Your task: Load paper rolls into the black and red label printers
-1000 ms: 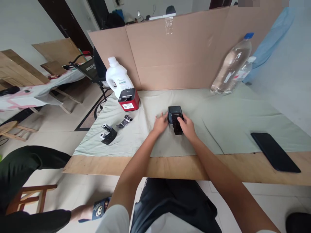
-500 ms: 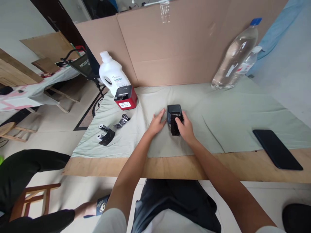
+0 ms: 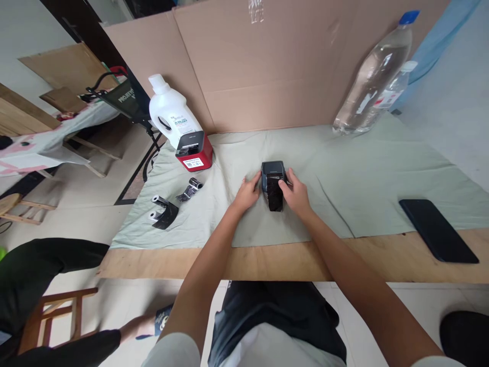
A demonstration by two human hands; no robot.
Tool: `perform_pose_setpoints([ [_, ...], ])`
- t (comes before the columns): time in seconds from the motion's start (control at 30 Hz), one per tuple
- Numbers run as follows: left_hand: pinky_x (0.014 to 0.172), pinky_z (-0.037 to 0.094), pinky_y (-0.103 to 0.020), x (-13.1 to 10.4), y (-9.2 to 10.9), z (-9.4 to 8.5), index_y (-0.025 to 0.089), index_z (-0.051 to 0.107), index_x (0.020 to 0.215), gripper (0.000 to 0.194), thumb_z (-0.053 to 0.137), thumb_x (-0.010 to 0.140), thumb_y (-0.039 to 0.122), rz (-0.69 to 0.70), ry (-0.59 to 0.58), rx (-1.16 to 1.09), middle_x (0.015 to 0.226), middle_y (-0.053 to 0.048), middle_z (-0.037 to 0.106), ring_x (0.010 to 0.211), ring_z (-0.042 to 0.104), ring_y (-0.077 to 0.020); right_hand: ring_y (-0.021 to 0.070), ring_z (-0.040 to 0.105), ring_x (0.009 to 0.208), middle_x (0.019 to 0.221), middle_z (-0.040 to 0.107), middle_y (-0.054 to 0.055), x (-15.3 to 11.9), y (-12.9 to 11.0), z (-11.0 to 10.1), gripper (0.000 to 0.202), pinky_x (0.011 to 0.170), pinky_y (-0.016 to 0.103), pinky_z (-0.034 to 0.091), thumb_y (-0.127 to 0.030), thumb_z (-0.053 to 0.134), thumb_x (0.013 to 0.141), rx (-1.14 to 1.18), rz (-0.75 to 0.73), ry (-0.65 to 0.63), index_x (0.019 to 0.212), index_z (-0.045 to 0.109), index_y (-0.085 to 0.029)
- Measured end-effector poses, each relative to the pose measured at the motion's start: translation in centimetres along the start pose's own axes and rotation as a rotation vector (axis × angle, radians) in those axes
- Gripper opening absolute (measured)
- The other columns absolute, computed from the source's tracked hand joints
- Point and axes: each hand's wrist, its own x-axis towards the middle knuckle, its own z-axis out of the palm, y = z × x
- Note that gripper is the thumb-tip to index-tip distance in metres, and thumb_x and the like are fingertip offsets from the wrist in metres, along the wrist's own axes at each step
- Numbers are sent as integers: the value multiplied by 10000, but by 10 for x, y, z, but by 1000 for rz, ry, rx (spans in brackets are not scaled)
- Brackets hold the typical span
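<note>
A small dark box-shaped device [image 3: 272, 167] stands on the pale green cloth, with a strip of shiny black film [image 3: 274, 193] hanging from its front. My left hand [image 3: 247, 193] touches the device's left side with its fingertips, fingers apart. On the right side, my right hand [image 3: 296, 192] has its thumb at the film's right edge and its fingers beside the device. Left on the cloth lie a small black roll [image 3: 195, 183] with a loose end and a white-cored roll [image 3: 166, 213] with black film. Behind them sits a red and black box [image 3: 198, 153].
A white jug [image 3: 173, 112] stands behind the red box. Two clear bottles [image 3: 376, 76] lean at the back right before a cardboard panel [image 3: 267, 66]. A black phone [image 3: 437, 229] lies at the right front edge. Another person's legs [image 3: 57, 260] show at left.
My right thumb has shifted from the middle of the black film to its right edge. The whole view has tilted slightly; the device stays in place on the cloth.
</note>
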Motion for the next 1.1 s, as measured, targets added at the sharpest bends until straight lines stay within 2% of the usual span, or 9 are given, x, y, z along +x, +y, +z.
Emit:
perform_pose_setpoints([
  [0.1,1373,96,-549,-1,4,0,189,347,1681,812,453,885,69,-25,8,84,1452,-100,698,1254,712,-275,345,574,1457,1569,590,139,1,2,-1,803,1225,544,467,-536,588,912,-11,5,-5,1610,489,-151],
  [0.23,1371,104,-520,-2,8,0,121,359,1669,814,455,862,64,-28,20,124,1385,-132,736,1231,721,-280,349,566,1464,1578,585,121,1,3,-2,788,1231,552,463,-534,608,897,-10,3,-14,1594,516,-178],
  [0.33,1370,105,-515,-2,10,-1,143,357,1673,822,460,860,72,-36,24,137,1335,-115,764,1202,734,-273,330,544,1486,1585,579,110,3,2,-3,816,1241,531,458,-537,618,883,38,17,-20,1608,497,-182],
  [0.43,1370,103,-512,-3,11,-1,189,367,1675,827,463,861,78,-50,28,126,1333,-89,769,1222,727,-270,329,540,1489,1560,595,151,6,1,-5,883,1250,516,450,-518,643,861,118,40,-30,1628,459,-121],
  [0.53,1372,92,-503,-3,12,-2,163,360,1678,831,472,859,86,-67,27,139,1395,-103,735,1270,708,-280,349,557,1471,1528,614,187,8,1,-7,891,1241,519,461,-492,665,849,134,32,-34,1613,475,-75],
  [0.6,1374,81,-496,-3,12,-1,146,351,1680,831,474,861,94,-64,18,133,1486,-111,673,1331,673,-285,357,587,1442,1518,626,169,8,2,-7,840,1226,530,479,-479,671,845,99,19,-16,1581,530,-99],
  [0.83,1373,63,-517,-3,10,-2,247,334,1688,858,465,852,104,-58,2,91,1636,-36,519,1474,558,-250,371,663,1352,1423,706,139,9,9,-6,676,1164,541,543,-446,678,832,95,-15,13,1431,688,-132],
  [0.97,1367,80,-538,-2,9,-3,254,372,1672,857,473,833,107,-58,6,0,1657,-43,491,1542,478,-246,375,742,1212,1327,760,132,9,9,-8,567,1091,560,594,-437,696,824,31,-33,30,1318,765,-168],
  [1.1,1372,-11,-514,1,5,-2,237,393,1660,837,476,837,114,-82,4,-189,1659,-42,478,1579,422,-218,350,766,1145,1297,773,141,7,9,-1,535,1059,541,607,-416,670,833,35,-51,84,1291,774,-159],
])
